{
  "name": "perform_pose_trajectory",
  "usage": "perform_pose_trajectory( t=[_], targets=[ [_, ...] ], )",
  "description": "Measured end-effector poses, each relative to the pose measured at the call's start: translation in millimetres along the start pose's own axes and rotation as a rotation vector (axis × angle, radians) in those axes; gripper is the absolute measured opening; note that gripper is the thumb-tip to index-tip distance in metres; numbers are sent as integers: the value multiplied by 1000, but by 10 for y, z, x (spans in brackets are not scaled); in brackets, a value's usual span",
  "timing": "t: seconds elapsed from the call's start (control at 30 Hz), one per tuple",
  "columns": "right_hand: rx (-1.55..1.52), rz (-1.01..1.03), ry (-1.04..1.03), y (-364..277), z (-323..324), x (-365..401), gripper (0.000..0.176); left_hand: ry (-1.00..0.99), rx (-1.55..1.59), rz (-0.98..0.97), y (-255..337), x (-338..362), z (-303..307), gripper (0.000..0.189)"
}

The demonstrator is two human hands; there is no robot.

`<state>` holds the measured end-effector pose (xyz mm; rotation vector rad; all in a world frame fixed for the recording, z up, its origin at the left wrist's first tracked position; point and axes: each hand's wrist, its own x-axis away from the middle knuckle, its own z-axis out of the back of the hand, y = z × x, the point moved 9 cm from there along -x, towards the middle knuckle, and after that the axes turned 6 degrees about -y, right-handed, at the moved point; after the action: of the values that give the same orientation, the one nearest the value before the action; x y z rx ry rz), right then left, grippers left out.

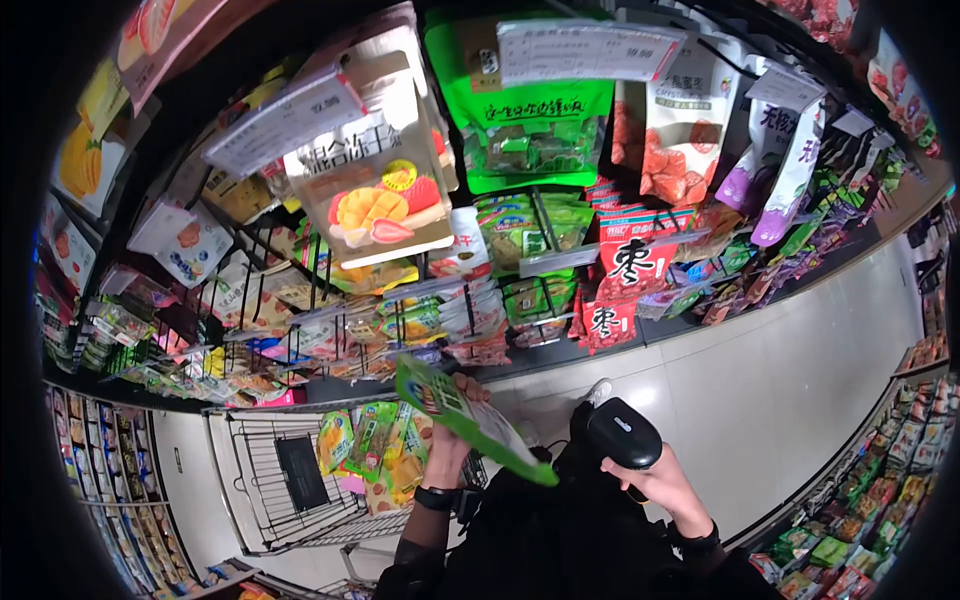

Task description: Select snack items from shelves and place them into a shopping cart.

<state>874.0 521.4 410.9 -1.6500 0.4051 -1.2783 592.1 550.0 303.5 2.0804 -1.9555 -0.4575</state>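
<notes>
My left hand (447, 447) is closed around a green snack bag (432, 392), tilted and seen nearly edge-on in front of my body. Fingers show at the bag's far side. In my right hand (665, 485) is a black rounded case (622, 433) with a small pale logo. Its thumb and fingers curl about the near end. Left of my left hand stands a wire shopping cart (290, 535), with several snack packets (375, 440) lying in it.
A shelf rack of hanging snack bags spans the front, with a fruit bag (375, 190), a large green bag (530, 130) and red date packets (632, 265). Price tags (590, 52) jut out. Pale floor tiles (750, 380) lie right, beside another packet display (870, 500).
</notes>
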Motion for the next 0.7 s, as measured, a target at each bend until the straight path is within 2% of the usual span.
perform_pose_trajectory(
  t=[0.07, 0.1, 0.2, 0.3, 0.4, 0.43, 0.53, 0.7],
  targets=[
    [4, 64, -42, -108, -95, 4, 18, -56, 50, -44, 25, 7, -80, 17],
    [30, 63, -42, -147, -135, 9, 17, -236, 204, -24, 1, -31, -176, 16],
    [105, 90, -139, -266, -288, 52, 17, -362, 387, 33, 69, -110, -480, 10],
    [216, 76, -286, -375, -453, 130, 20, -455, 336, 30, 198, -171, -731, 10],
    [197, 12, -417, -451, -610, 250, 26, -552, 221, 27, 299, -187, -965, 10],
    [164, 186, -430, -661, -676, 307, 32, -565, 171, 41, 325, -196, -1052, 10],
    [320, 498, -465, -821, -772, 434, 35, -666, 141, 44, 335, -207, -1124, 11],
    [359, 501, -448, -764, -785, 487, 35, -653, 128, 49, 346, -189, -1182, 12]
  ],
)
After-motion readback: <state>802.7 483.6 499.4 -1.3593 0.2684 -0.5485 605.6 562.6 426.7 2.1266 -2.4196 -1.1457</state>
